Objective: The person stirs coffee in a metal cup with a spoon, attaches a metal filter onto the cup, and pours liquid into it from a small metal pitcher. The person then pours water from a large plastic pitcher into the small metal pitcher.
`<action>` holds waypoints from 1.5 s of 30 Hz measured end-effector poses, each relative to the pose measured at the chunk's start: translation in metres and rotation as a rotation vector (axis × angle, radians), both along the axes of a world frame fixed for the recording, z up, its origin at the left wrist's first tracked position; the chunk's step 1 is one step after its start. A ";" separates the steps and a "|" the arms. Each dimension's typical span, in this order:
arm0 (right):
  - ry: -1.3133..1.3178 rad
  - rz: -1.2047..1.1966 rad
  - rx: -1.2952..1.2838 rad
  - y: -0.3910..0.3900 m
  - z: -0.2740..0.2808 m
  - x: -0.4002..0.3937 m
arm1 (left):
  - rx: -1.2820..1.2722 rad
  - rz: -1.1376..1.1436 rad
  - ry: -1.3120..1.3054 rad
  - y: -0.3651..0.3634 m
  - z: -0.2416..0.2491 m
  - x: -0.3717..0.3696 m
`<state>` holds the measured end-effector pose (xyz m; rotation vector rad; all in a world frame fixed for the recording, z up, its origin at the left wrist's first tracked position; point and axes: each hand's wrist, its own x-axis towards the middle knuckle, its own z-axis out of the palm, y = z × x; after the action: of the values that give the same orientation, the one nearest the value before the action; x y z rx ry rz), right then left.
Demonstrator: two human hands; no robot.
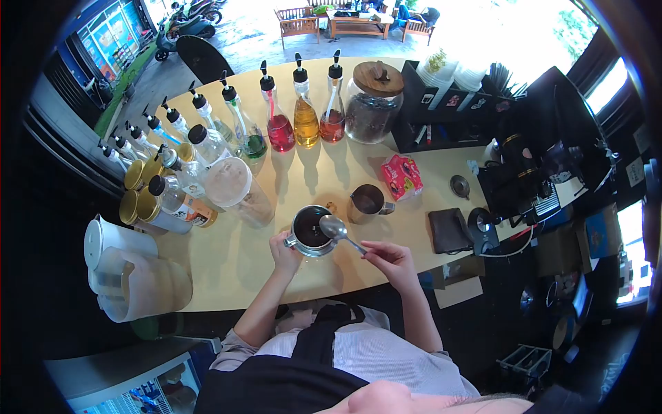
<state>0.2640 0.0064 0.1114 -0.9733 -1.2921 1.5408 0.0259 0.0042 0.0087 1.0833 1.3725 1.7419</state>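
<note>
Near the table's front edge, my left hand (285, 252) is closed on the handle side of a metal cup (318, 251) with dark liquid inside. From the right, my right hand (390, 261) pinches the handle of a metal spoon (334, 227), whose bowl overlaps the cup's right rim in this view. Just beyond the spoon stands a metal milk pitcher (367, 202), its handle turned to the right; nobody touches it. A small brownish patch (331, 206) lies on the tabletop between the two vessels.
Syrup bottles with pourers (281, 130) line the far and left edges. A tall clear container (241, 196), plastic jugs (148, 279) and a wooden-lidded jar (373, 103) flank the work area. Rightward lie a pink tissue pack (402, 177), a dark folded cloth (451, 231) and a black machine (517, 172).
</note>
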 end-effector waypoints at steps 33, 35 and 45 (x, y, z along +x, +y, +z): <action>-0.838 -0.057 0.216 0.033 -0.046 -0.015 | 0.019 0.176 -0.044 0.003 0.003 0.006; -0.571 -0.451 0.453 0.029 -0.027 -0.016 | 0.044 0.157 -0.091 0.005 -0.005 0.004; -0.024 -0.546 -0.003 0.094 -0.102 -0.013 | 0.055 0.018 0.087 0.014 -0.020 -0.010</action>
<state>0.2514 0.1001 0.0095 -1.2265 -0.9325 1.1089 0.0159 0.0182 -0.0108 1.1929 1.3982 1.7728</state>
